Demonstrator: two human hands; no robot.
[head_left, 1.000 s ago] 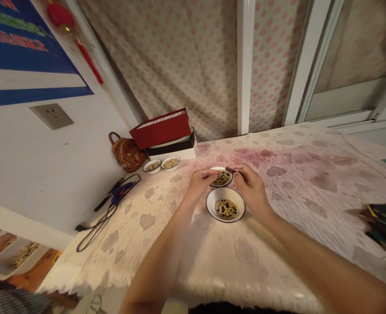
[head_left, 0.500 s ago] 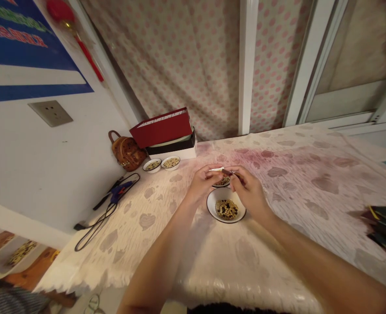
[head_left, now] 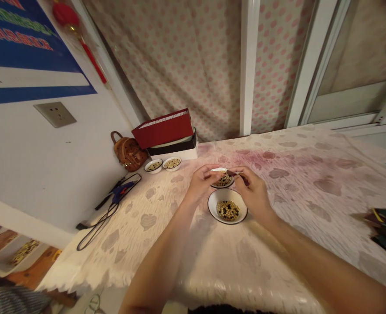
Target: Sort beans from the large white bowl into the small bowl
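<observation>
- Right hand (head_left: 253,187): fingertips gripping a dark brown piece (head_left: 231,172) at the far bowl's (head_left: 222,186) two o'clock.
- Left hand (head_left: 202,181): at ten — whether pinching anything, cannot tell.
- Near bowl (head_left: 214,203): toward six; a lowered wrist could tip it.
- Dark brown piece: a slack pinch might drop it among the beads (head_left: 225,179).

On the tbl (head_left: 206,266), the nr bowl (head_left: 227,195) sat w/ pcs (head_left: 228,211) in it; the far bowl (head_left: 219,170) (pcs in it too) was just behind, btwn my L hand (head_left: 202,182) and R hand (head_left: 253,188). Back L, two more bowls (head_left: 172,168) stood in front of stacked boxes (head_left: 167,131), w/ a bag (head_left: 130,155) left of the boxes. A tool w/ cord (head_left: 119,192) lay before the bag.
</observation>
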